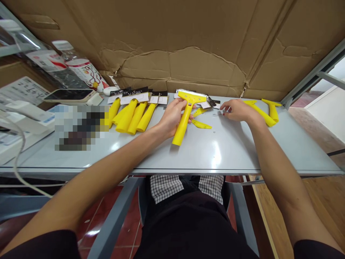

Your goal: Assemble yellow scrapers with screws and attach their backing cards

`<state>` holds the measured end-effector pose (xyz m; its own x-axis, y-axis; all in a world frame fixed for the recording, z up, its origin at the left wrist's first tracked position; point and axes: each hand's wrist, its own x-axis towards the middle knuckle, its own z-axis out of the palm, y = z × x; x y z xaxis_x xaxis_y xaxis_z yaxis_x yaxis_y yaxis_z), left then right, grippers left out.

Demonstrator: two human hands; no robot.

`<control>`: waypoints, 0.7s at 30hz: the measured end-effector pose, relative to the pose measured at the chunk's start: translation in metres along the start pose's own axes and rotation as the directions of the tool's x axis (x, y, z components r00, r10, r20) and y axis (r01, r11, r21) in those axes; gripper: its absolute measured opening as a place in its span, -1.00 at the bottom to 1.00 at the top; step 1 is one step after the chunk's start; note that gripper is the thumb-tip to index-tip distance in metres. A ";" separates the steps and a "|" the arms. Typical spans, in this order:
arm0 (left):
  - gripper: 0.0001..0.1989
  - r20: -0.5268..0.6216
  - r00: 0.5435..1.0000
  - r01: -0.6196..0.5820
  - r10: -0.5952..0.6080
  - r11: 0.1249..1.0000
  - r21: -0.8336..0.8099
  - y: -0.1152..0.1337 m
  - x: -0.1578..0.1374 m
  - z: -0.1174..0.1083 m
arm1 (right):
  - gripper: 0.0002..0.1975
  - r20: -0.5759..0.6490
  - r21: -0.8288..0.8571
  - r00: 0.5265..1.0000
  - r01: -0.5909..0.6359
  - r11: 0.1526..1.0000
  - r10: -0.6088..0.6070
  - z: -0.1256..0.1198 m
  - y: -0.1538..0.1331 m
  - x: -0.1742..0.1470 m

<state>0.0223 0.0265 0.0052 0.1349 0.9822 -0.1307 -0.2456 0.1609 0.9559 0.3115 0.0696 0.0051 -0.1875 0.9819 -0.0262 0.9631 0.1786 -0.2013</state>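
Note:
My left hand point(174, 117) is closed around a yellow scraper point(184, 118), its wide head up and its hollow handle slanting toward me. Farther right, my right hand point(234, 109) hovers low at the table, fingers bent around what looks like a small screwdriver point(219, 114); only a thin shaft and a red bit show. Between the hands lie two flat yellow plates, one nearer me point(201, 125) and one partly behind the scraper point(199, 112). A tiny screw point(214, 132) rests on the table. Black-and-white cards point(211, 104) sit behind the scraper head.
Several yellow scrapers with cards point(132, 117) lie in a row at left. Two yellow scraper bodies point(260, 112) point(271, 109) lie at right. A phone point(69, 95), white boxes point(27, 126) and a bottle point(83, 68) stand far left. Cardboard point(172, 39) walls the back.

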 end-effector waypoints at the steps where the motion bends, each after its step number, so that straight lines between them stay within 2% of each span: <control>1: -0.92 0.004 1.000 0.001 -0.001 1.000 -0.006 0.000 0.000 0.000 | -0.59 -0.014 0.005 1.000 0.006 1.000 -0.006 0.001 0.001 0.001; 5: -0.93 0.008 1.000 0.005 -0.005 0.999 -0.044 0.001 0.000 0.001 | -0.65 -0.169 0.020 0.983 0.079 0.997 -0.074 0.011 0.001 0.005; 10: -0.93 0.017 1.000 -0.003 0.004 0.997 -0.078 -0.001 0.000 0.000 | -0.49 -0.412 -0.007 0.905 0.109 0.994 -0.102 0.029 -0.020 0.008; 13: -0.88 0.016 1.000 -0.017 0.018 0.997 -0.081 -0.003 0.001 -0.001 | -0.45 -0.439 -0.064 0.890 0.104 0.993 -0.121 0.036 -0.034 0.008; 16: -0.88 0.011 1.000 -0.020 0.021 0.997 -0.069 -0.005 0.003 -0.002 | -0.53 -0.422 -0.093 0.899 0.089 0.992 -0.120 0.039 -0.044 0.008; 18: -0.86 0.015 0.999 -0.031 0.032 0.997 -0.069 -0.006 0.003 -0.002 | -0.57 -0.423 -0.097 0.904 0.031 0.995 -0.069 0.040 -0.050 0.009; 21: -0.81 0.030 0.998 -0.059 0.061 0.996 -0.064 -0.005 0.001 -0.002 | -0.51 -0.456 -0.090 0.890 -0.079 0.993 0.029 0.042 -0.060 0.011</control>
<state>0.0222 0.0268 -0.0003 0.1487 0.9868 -0.0644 -0.3139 0.1088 0.9432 0.2439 0.0676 -0.0238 -0.0508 0.9074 0.4171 0.9884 0.1057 -0.1094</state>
